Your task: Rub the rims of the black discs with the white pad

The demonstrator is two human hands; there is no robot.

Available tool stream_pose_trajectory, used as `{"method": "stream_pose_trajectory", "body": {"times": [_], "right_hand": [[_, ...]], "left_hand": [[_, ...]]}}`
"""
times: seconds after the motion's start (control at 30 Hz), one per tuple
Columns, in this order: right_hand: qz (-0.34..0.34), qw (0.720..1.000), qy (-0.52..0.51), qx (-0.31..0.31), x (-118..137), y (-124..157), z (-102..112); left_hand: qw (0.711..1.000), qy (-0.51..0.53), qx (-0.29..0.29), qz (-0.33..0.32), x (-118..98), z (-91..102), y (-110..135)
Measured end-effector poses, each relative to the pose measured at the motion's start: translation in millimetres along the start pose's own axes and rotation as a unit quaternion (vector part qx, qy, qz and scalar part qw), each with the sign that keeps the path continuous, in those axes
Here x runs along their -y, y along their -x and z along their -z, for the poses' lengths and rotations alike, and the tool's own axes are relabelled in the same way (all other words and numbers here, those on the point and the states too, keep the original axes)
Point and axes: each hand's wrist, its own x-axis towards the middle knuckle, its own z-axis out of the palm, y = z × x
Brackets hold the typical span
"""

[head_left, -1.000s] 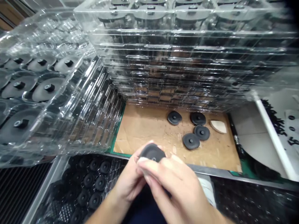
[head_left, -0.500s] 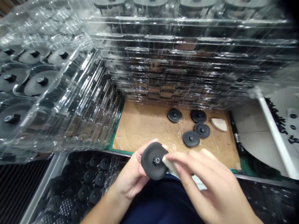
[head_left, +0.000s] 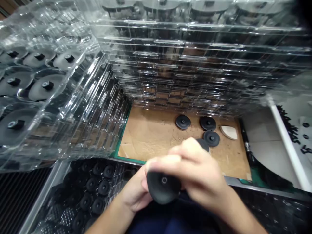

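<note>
My left hand (head_left: 137, 191) grips a black rounded disc (head_left: 162, 190) by its left side, with the small central stud facing up at me. Over the disc's far edge lies my right hand (head_left: 195, 169), blurred, its fingers bent and pressed along the rim. The off-white pad pinched in those fingers half a second ago is now hidden under them. Beyond my hands, similar black discs (head_left: 183, 122) lie on a brown cardboard sheet (head_left: 143, 130). One of them is partly covered by my right hand. A pale quarter-round piece (head_left: 229, 132) rests at the sheet's right.
Tall stacks of clear plastic trays (head_left: 170, 65) rise behind the cardboard, and another stack (head_left: 80, 107) stands at left with discs in its pockets. Below left, a tray of black discs (head_left: 97, 187) sits lower. A white-edged bin (head_left: 290, 143) stands at right.
My right hand has moved left and up over the disc's far edge, hiding the off-white pad and part of a disc on the cardboard. The held disc has shifted slightly toward me.
</note>
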Motion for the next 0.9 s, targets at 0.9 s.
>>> {"method": "stream_pose_trajectory", "body": {"times": [0.9], "right_hand": [[-0.296,0.934,-0.062,-0.189,-24,77,-39]], "left_hand": [[0.848,-0.441,-0.040,-0.291,7,15.0,16]]}}
